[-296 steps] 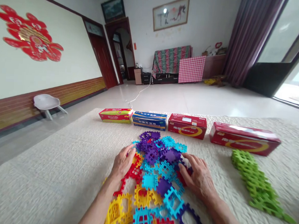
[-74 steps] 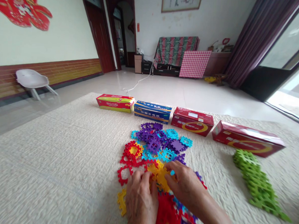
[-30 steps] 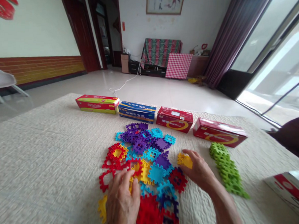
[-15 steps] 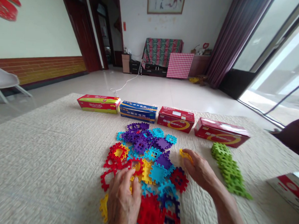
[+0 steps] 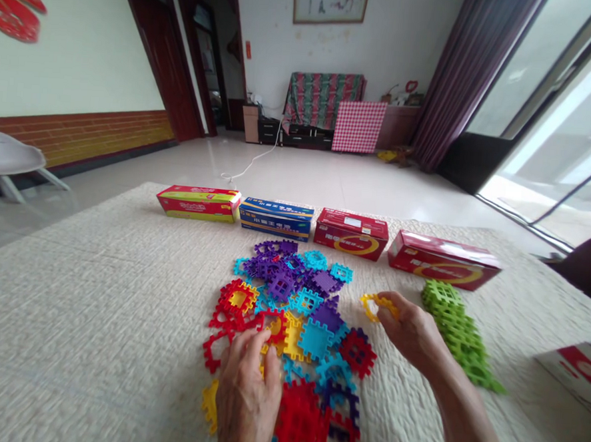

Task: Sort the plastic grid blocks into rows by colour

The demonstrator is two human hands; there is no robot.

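My right hand (image 5: 405, 322) pinches a yellow interlocking toy piece (image 5: 370, 308), a notched frame with an open middle, just above the cloth right of the pile. Low on the pile's left side lies my left hand (image 5: 249, 385), thumb apart from its fingers. Its fingertips reach a red piece (image 5: 275, 321) and yellow pieces beside it; nothing shows in its grasp. The mixed pile holds purple pieces (image 5: 281, 285), blue pieces (image 5: 317, 340), a yellow plate (image 5: 294, 337) and red pieces (image 5: 299, 418). Right of my right hand, a row of green pieces (image 5: 461, 334) lies overlapped.
Along the far side stand a red and yellow-green box (image 5: 199, 205), a blue box (image 5: 275, 220), a dark red box (image 5: 350, 236) and another red box (image 5: 443, 260). A white and red box (image 5: 579, 372) sits at the right. Textured cloth (image 5: 94, 315) covers the surface.
My right hand has moved slightly right, and the yellow piece has turned so its open frame shows more. My left hand stays nearly in place. The view has shifted a little.
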